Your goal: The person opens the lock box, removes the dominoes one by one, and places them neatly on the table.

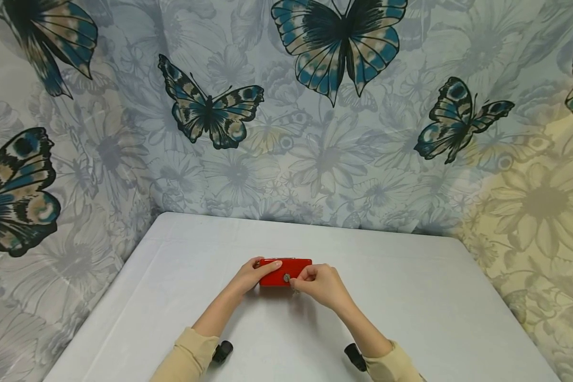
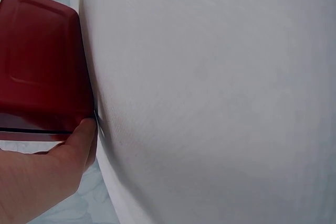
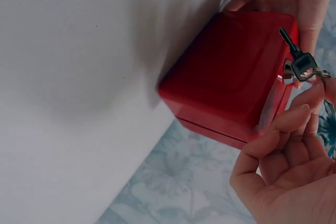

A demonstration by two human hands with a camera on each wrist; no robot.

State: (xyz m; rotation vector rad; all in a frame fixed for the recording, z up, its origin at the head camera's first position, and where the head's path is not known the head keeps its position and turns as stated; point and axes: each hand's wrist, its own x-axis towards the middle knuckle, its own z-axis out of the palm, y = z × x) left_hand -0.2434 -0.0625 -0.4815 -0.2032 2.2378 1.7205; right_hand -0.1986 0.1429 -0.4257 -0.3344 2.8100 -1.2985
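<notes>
A small red metal cash box (image 1: 279,268) stands on the white table, its lock (image 1: 287,277) facing me. My left hand (image 1: 248,276) grips its left end, the thumb lying over the lid's front edge. In the left wrist view, fingers (image 2: 81,135) press against a lower corner of the box. At the lock, my right hand (image 1: 321,284) pinches a key with its thumb and index finger. A second key (image 3: 303,65) with a black head dangles from the key ring (image 3: 321,73) in the right wrist view. The pinched key is mostly hidden by fingertips.
White cloth covers the table (image 1: 410,297) on both sides of the box. Behind it rises a wall covering (image 1: 324,159) printed with flowers and butterflies. Black wrist devices (image 1: 223,351) show beside both beige sleeves (image 1: 188,353).
</notes>
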